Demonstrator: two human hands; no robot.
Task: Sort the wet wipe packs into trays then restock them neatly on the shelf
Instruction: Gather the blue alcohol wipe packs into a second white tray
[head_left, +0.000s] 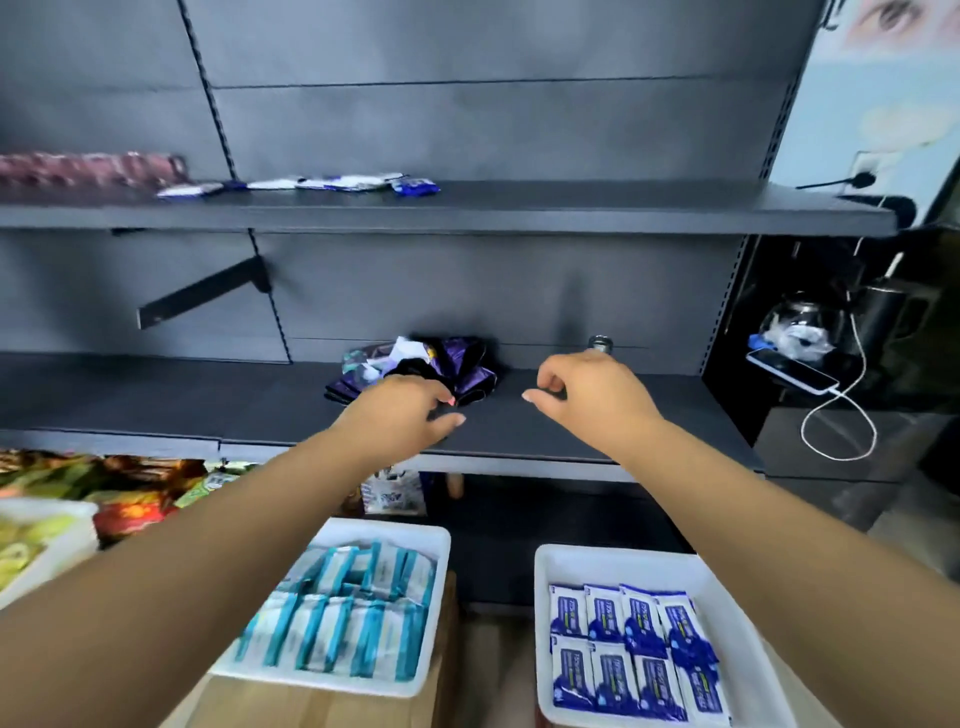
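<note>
Two white trays stand low in front of me. The left tray (439, 540) holds several teal-striped white wipe packs (343, 613). The right tray (613, 561) holds several dark blue wipe packs (631, 647) in rows. Both my hands reach over the dark middle shelf (597, 441). My left hand (400, 410) hovers with loosely curled fingers at the edge of a heap of purple and black wrappers (462, 364); whether it touches them is unclear. My right hand (587, 392) hangs loosely curled above the bare shelf and holds nothing. A few blue-and-white packs (363, 183) lie on the upper shelf (571, 208).
A metal bracket (202, 296) sticks out at the left of the back panel. Colourful snack bags (119, 488) lie at the lower left. To the right, a phone (792, 370) on a white charging cable and a glass kettle (797, 322) sit in a dark recess.
</note>
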